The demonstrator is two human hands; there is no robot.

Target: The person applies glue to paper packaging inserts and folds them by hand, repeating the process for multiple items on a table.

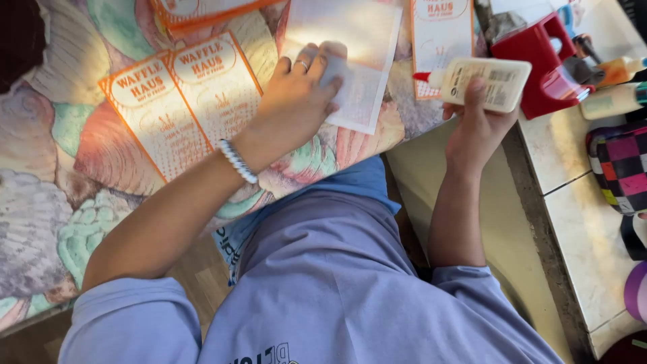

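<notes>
Spread at far left over a bench covered in a pastel shell pattern: two orange-bordered paper cards, side by side. Just right of them, pressed flat by the left hand, fingers extended, beaded bracelet at the wrist: a white sheet with its lower corner overhanging the bench edge. Further right, gripped in the closed right hand above the gap beside the bench: a cream glue bottle, red tip pointing left. Behind it, a red plastic holder. At far right, on a pale stone counter: small bottles and a checkered pouch. Filling the foreground, a lavender shirt.
</notes>
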